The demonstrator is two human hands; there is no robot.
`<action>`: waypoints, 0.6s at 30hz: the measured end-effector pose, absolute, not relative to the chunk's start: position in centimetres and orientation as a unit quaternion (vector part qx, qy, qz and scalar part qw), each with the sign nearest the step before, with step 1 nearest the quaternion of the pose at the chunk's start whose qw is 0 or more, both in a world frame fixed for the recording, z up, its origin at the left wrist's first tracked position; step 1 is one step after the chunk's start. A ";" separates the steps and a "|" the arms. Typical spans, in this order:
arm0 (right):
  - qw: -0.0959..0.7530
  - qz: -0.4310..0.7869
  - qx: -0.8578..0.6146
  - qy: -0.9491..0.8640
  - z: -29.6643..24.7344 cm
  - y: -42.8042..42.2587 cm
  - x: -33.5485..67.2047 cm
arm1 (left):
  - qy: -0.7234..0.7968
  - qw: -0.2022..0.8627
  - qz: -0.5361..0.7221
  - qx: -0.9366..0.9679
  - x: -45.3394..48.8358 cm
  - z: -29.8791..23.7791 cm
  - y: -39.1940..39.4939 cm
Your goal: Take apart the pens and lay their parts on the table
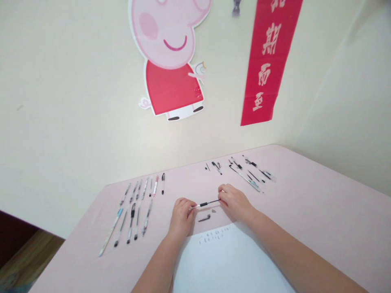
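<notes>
Left hand point(182, 213) is pinching slim white-and-black plastic barrel point(203, 204); right hand point(236, 201) is pinching thin dark rod point(213, 201), facing pink tabletop's point(305, 191) far edge.

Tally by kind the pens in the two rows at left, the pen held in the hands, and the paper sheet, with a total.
Far-row pens: 7
Near-row pens: 5
Held pen: 1
Paper sheet: 1
Total: 14

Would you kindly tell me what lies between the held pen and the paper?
In the head view, a dark pen part and a tiny grey piece lie between the pen and paper.
</notes>
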State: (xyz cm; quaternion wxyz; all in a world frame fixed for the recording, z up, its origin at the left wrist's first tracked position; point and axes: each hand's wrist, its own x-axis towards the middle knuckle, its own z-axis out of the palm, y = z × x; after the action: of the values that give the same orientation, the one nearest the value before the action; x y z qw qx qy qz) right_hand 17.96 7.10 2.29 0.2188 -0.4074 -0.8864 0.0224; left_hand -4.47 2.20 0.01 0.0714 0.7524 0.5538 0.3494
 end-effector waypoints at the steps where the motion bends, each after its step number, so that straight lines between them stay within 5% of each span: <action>1: 0.207 0.016 -0.415 -0.886 2.4 7.2 18.2 | 0.557 0.071 0.349 0.750 -4.5 0.0 2.2; 18: 0.074 0.033 -0.524 -0.848 4.3 8.7 22.1 | 0.596 0.076 0.348 0.720 -5.0 -0.9 2.5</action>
State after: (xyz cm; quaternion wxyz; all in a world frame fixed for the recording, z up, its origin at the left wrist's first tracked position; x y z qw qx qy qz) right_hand 22.13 8.74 4.34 0.0743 -0.5241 -0.8478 0.0328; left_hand -5.04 2.48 -0.86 0.0764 0.7197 0.5958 0.3482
